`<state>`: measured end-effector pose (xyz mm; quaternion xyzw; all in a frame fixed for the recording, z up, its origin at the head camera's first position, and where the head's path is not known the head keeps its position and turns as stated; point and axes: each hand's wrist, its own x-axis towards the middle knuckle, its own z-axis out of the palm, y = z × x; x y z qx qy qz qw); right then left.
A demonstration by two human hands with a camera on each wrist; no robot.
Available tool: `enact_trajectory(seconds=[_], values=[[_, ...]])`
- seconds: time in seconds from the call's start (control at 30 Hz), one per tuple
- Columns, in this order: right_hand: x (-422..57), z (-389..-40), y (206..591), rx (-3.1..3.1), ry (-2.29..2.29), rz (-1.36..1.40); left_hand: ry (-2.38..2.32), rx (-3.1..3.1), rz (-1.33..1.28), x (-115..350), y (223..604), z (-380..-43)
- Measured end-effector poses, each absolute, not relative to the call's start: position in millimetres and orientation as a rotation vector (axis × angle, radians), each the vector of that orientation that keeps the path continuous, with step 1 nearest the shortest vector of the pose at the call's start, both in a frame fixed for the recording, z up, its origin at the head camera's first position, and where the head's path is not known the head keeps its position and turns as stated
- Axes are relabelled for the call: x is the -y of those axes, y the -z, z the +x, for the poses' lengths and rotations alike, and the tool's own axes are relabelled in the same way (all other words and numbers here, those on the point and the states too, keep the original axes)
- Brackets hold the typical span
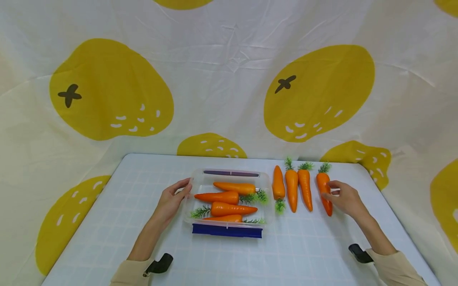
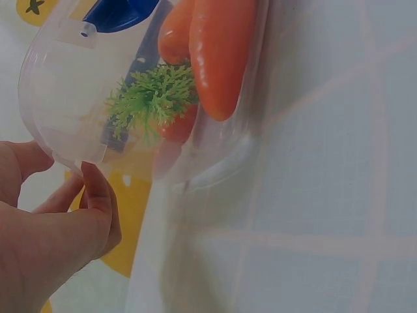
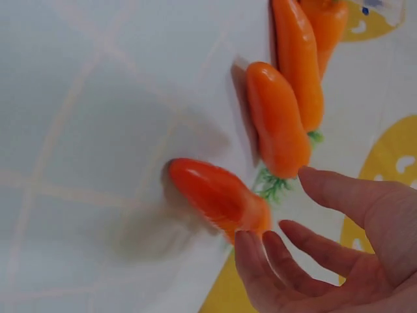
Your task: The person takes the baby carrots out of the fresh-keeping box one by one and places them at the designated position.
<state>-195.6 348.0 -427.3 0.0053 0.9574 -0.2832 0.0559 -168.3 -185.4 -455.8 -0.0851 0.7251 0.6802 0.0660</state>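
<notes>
A clear plastic box (image 1: pixel 229 225) with blue latch flaps sits on the table, with several carrots (image 1: pixel 234 208) with green tops lying inside. At its left rim, my left hand (image 2: pixel 58 228) pinches the edge between thumb and fingers. To the right of the box, my right hand (image 1: pixel 345 197) is at the rightmost carrot (image 1: pixel 323 183), which lies on the table with its top pointing away. In the right wrist view the fingertips (image 3: pixel 246 244) are right at this carrot's side, and the thumb (image 3: pixel 326 186) is spread apart from them.
Between the box and my right hand, three more carrots (image 1: pixel 292 186) lie side by side; the one closest to the box has its green top toward me. The white table (image 1: pixel 150 167) ends at a fabric backdrop (image 1: pixel 214 99) printed with yellow fruit.
</notes>
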Motion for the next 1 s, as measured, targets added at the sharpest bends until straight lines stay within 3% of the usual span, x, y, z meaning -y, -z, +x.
enact_trajectory(seconds=[1.0], values=[[-250,-195,357,-2.959,0.915,-0.617,-2.011,-2.189,-0.282,186,452,-170]])
